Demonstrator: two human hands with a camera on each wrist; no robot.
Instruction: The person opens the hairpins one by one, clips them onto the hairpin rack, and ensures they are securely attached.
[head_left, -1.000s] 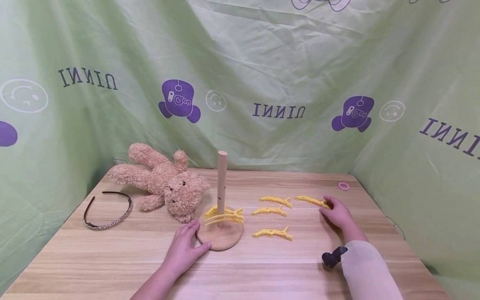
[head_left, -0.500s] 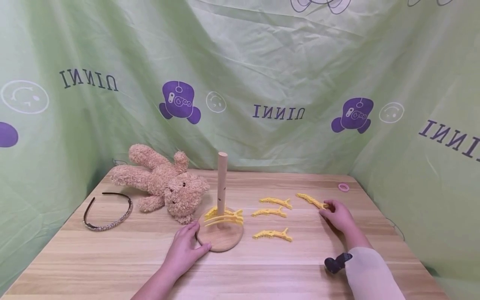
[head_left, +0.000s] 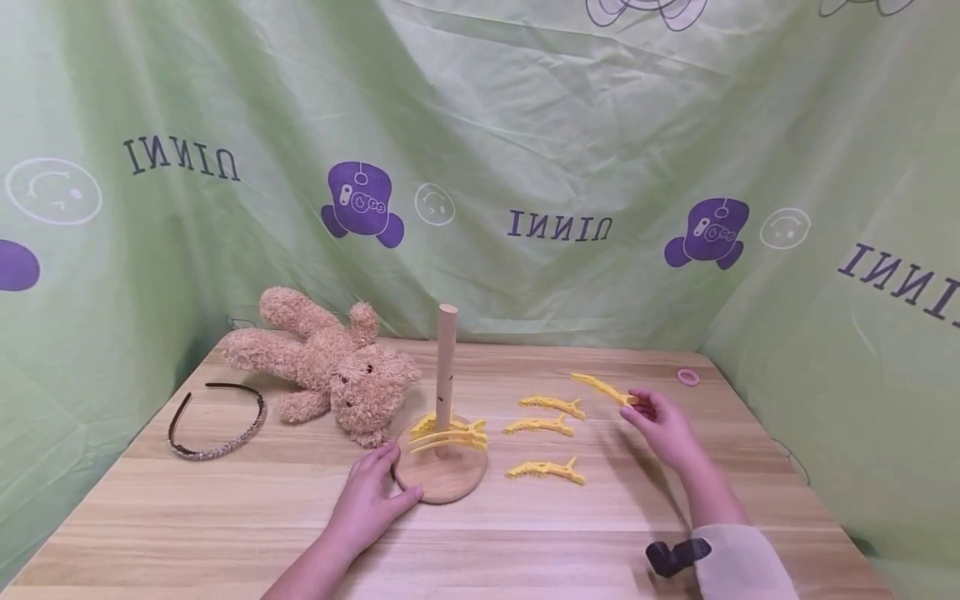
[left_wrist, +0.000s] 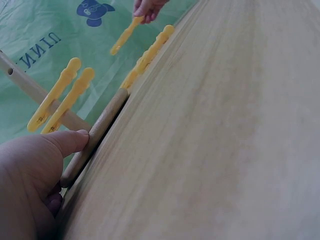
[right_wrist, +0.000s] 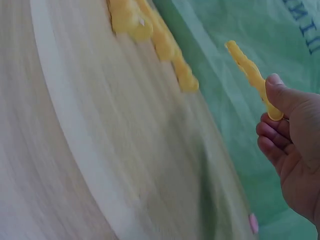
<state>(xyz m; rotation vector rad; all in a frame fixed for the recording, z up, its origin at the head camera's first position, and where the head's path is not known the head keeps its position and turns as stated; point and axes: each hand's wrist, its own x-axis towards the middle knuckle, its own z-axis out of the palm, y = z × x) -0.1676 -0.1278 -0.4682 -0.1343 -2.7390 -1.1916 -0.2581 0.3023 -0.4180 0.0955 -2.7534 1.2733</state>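
My right hand (head_left: 662, 427) pinches a yellow hair clip (head_left: 598, 386) at one end, between thumb and fingers, raised off the table. The right wrist view shows the same clip (right_wrist: 247, 70) pointing up and away from the thumb. My left hand (head_left: 367, 498) grips the rim of the round base (head_left: 442, 482) of a wooden stand, thumb at its near edge. From that base rises an upright post (head_left: 446, 358). Yellow clips (head_left: 450, 436) are fastened on the post low down, jutting sideways. Three more clips lie to its right, the nearest clip (head_left: 546, 471) apart from the other two.
A plush teddy bear (head_left: 315, 362) lies on its side at the back left. In front of it is a headband (head_left: 217, 452). A pink ring (head_left: 687, 377) lies near the far right corner of the table (head_left: 525, 550). Green printed cloth (head_left: 510, 283) hangs around.
My right hand has lifted a yellow hair clip off the table and carried it slightly left. My left hand stays on the stand's base.
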